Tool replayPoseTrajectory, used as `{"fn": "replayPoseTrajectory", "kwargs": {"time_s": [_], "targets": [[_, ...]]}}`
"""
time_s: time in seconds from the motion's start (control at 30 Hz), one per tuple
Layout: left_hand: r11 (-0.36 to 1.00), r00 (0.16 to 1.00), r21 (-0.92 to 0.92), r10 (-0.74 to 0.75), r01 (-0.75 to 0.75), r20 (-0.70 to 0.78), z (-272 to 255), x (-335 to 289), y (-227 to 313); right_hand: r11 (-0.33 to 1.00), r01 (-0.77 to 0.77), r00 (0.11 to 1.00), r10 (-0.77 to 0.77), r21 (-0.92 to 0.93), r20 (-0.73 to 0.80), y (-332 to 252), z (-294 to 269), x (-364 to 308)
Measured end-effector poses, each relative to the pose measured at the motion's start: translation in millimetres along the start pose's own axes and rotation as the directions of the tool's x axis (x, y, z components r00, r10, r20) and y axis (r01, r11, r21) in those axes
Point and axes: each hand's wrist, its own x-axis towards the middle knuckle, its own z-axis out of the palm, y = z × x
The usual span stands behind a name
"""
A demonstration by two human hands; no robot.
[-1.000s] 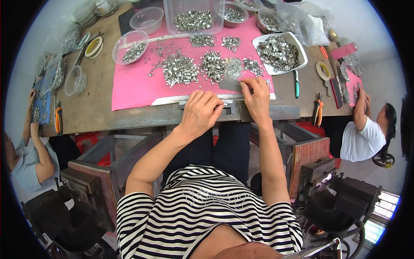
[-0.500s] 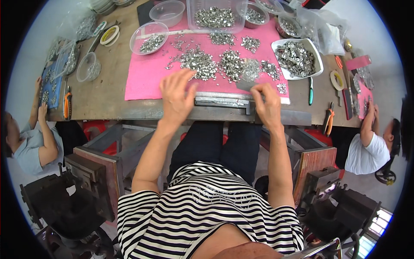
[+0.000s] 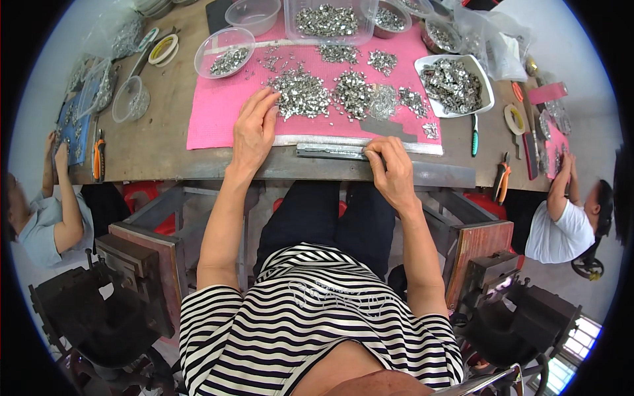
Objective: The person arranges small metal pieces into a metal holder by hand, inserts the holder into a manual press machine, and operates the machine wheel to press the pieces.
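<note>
My left hand (image 3: 254, 129) rests over the pink mat (image 3: 218, 119), fingers stretched out, their tips at the left edge of a large pile of small shiny metal pieces (image 3: 300, 92). At the table's front edge lies a narrow dark metal bar with a channel (image 3: 327, 152), a silvery strip along its top. My right hand (image 3: 393, 168) is closed over the right end of this bar, thumb and forefinger together; whatever is between them is hidden. Just beyond these fingers, a flat grey plate (image 3: 389, 128) lies on the mat, below a heap of thin silvery pieces (image 3: 382, 102).
A white tray (image 3: 487, 92) of metal parts stands right, clear plastic bowls (image 3: 249, 63) and a tub (image 3: 288, 33) behind. Orange-handled pliers (image 3: 99, 158) lie left, another pair (image 3: 504, 178) right. Tape rolls (image 3: 164, 50) sit farther left. Two people work at either side.
My left hand has moved left and come down by the pile's edge. My right hand has shifted left and nearer onto the bar's end, exposing more of the grey plate.
</note>
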Motion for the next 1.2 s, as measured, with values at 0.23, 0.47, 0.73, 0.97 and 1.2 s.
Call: {"fn": "replayPoseTrajectory", "kwargs": {"time_s": [0.23, 0.47, 0.73, 0.97, 1.2], "targets": [[0.998, 0.982, -0.025, -0.065, 0.062, -0.179, -11.3, 3.7, -4.1, 0.968, 0.122, 0.992, -0.126, -0.22, -0.005, -3.1, 3.7, -4.5], [0.991, 0.981, -0.059, -0.127, 0.119, -0.145, -16.4, 2.7, -18.9, 0.933, 0.228, 0.972, -0.236, -0.28, 0.004, -4.4, 2.4, -5.0], [0.993, 0.991, -0.056, -0.112, 0.108, -0.077, -4.4, 22.0, -24.2, 0.929, 0.25, 0.967, -0.251, -0.272, 0.029, 0.5, 1.8, -4.2], [0.962, 0.983, -0.237, -0.16, 0.135, -0.087, 1.2, 30.0, -18.3, 0.926, 0.266, 0.964, -0.26, -0.268, 0.056, -0.5, -1.5, -4.7], [0.977, 0.987, 0.193, -0.067, 0.095, -0.149, 5.8, 17.6, -22.1, 0.97, 0.138, 0.99, -0.136, -0.199, 0.026, -4.5, -2.0, -7.3]]}}
